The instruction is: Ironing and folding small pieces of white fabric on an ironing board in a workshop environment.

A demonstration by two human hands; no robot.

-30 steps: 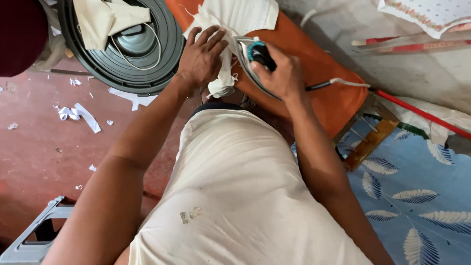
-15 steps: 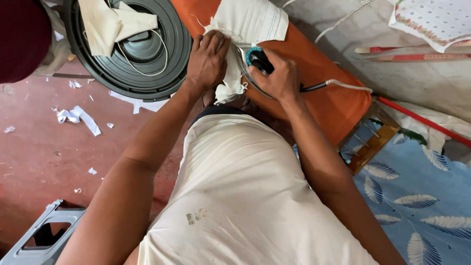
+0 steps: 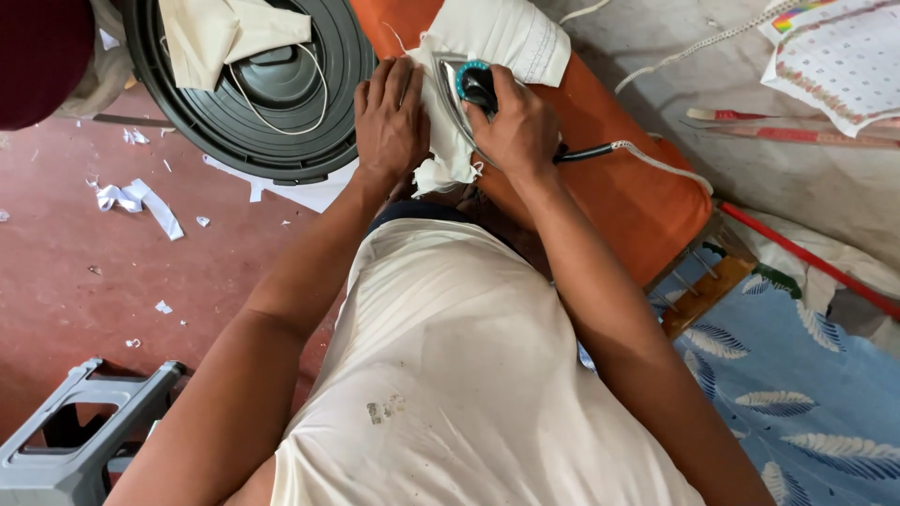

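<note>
I'm leaning over a narrow bench (image 3: 637, 201) padded in orange cloth, set on a dull red floor (image 3: 112, 281) speckled with white fabric scraps (image 3: 141, 199). To my right the floor gives way to a blue sheet with pale leaf prints (image 3: 797, 375), and beyond the bench lies a grey cover (image 3: 750, 159) with one red stick (image 3: 806, 258) across its edge.

My left hand (image 3: 389, 117) lies flat and open, fingers spread, pressing one piece of white cloth (image 3: 487, 42) onto the bench. My right hand (image 3: 516, 126) is curled tight around the handle of a single iron (image 3: 464, 84), which sits on that cloth just beside my left fingers; its cord (image 3: 647, 161) trails off to the right over the orange padding.

One round black lid or tub (image 3: 253, 103) stands at the left of the bench, holding what looks like a single folded cream cloth (image 3: 225, 33), though it may be more than one layer. One grey plastic stool (image 3: 84, 440) sits at the lower left.
</note>
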